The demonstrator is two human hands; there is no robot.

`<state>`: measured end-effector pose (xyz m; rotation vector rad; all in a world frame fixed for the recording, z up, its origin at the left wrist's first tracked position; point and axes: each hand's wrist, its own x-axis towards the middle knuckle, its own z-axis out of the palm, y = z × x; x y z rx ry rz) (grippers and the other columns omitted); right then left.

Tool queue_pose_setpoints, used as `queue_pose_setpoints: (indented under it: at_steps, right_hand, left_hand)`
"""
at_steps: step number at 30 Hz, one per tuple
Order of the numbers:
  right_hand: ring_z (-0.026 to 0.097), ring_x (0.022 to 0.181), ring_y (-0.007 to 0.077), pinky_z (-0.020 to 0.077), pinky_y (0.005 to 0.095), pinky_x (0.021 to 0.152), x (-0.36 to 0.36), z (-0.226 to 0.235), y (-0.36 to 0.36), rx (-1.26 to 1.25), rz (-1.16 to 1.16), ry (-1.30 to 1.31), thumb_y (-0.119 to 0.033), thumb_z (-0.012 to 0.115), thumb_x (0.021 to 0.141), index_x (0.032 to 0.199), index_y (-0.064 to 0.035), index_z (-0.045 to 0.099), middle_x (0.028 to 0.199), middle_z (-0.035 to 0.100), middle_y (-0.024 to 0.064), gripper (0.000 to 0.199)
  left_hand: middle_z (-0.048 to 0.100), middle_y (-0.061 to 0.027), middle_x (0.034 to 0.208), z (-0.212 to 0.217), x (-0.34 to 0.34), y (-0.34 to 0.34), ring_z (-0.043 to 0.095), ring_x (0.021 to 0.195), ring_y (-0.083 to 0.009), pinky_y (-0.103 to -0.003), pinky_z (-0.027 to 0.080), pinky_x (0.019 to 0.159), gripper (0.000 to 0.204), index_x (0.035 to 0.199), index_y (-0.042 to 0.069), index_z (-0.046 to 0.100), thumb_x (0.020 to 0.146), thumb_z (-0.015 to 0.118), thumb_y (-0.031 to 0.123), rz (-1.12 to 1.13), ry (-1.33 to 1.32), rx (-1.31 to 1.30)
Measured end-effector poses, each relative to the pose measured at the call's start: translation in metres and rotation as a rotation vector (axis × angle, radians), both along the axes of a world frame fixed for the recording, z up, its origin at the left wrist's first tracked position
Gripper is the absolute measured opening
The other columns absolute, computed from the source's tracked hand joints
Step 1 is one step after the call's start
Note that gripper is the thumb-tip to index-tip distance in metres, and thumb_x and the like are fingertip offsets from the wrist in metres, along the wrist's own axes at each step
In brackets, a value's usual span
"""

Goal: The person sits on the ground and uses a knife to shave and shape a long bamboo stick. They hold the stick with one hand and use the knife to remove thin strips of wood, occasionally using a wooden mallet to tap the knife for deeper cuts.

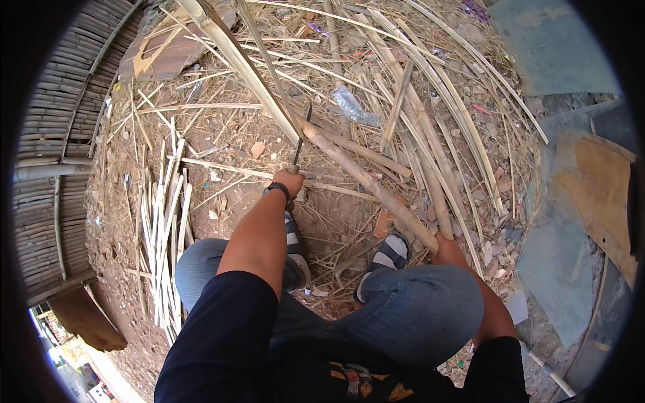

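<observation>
My left hand (289,181), with a dark band on its wrist, is closed round the handle of a knife (299,144). The narrow dark blade points away from me. It crosses the near end of a long split bamboo strip (245,67) coming down from the top; whether it cuts in, I cannot tell. My right hand (449,250) grips the near end of a thick wooden stick (376,187) beside my right knee. That stick slants up and left, its far end close to the blade. Part of the right hand's fingers is hidden.
A pile of pale split strips (161,221) lies left of my knee. More bamboo lengths (443,94) cover the ground ahead and right. A slatted bamboo wall (60,114) stands left. Grey sheets (551,47) lie at right, a clear plastic bottle (353,106) ahead.
</observation>
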<state>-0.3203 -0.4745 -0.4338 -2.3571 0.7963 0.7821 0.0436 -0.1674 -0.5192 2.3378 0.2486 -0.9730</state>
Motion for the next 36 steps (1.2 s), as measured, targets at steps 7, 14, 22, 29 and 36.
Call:
queue_pose_setpoints:
  at_steps: [7,14,22,29,36]
  right_hand:
    - [0.067,0.093,0.0416,0.052,0.0465,0.079,0.022,0.041,-0.007,0.105,-0.143,-0.284,-0.014,0.069,0.076,0.115,-0.0021,0.058,0.093,0.067,0.0272,0.043]
    - [0.067,0.09,0.0413,0.0523,0.0467,0.078,-0.001,-0.013,0.003,0.055,-0.074,-0.213,-0.017,0.07,0.078,0.115,-0.0005,0.057,0.094,0.068,0.0276,0.043]
    - [0.066,0.088,0.0436,0.0517,0.0477,0.077,0.021,0.033,-0.006,0.068,-0.143,-0.236,-0.014,0.067,0.077,0.113,-0.0015,0.059,0.09,0.067,0.0279,0.04]
    - [0.067,0.09,0.0424,0.0526,0.0435,0.079,0.018,0.017,-0.001,0.046,-0.275,-0.422,-0.015,0.067,0.08,0.115,-0.0003,0.057,0.092,0.067,0.0277,0.04]
    - [0.069,0.086,0.0343,0.0511,0.0372,0.078,-0.002,-0.005,0.008,0.037,-0.104,-0.082,-0.01,0.069,0.078,0.114,0.0004,0.06,0.088,0.068,0.0242,0.039]
  left_hand:
    - [0.062,-0.0135,0.065,-0.021,0.0,0.005,0.061,0.053,-0.0236,-0.039,0.05,0.051,0.038,0.087,-0.004,0.062,0.084,0.07,0.033,0.026,-0.061,0.006]
    - [0.061,-0.013,0.062,-0.001,-0.001,-0.003,0.061,0.052,-0.0242,-0.039,0.05,0.05,0.04,0.086,-0.004,0.062,0.084,0.07,0.035,0.008,0.003,0.018]
    - [0.068,-0.0159,0.075,-0.018,0.004,0.006,0.067,0.062,-0.0258,-0.039,0.053,0.057,0.043,0.102,-0.004,0.065,0.083,0.069,0.034,0.006,0.073,0.027]
    - [0.069,-0.017,0.077,-0.008,0.004,-0.003,0.068,0.066,-0.026,-0.039,0.054,0.06,0.044,0.104,-0.004,0.065,0.083,0.069,0.035,-0.026,0.098,0.064]
    - [0.06,-0.0115,0.06,-0.014,0.0,-0.001,0.059,0.048,-0.0233,-0.039,0.048,0.047,0.035,0.077,-0.001,0.06,0.084,0.069,0.032,-0.012,0.066,0.011]
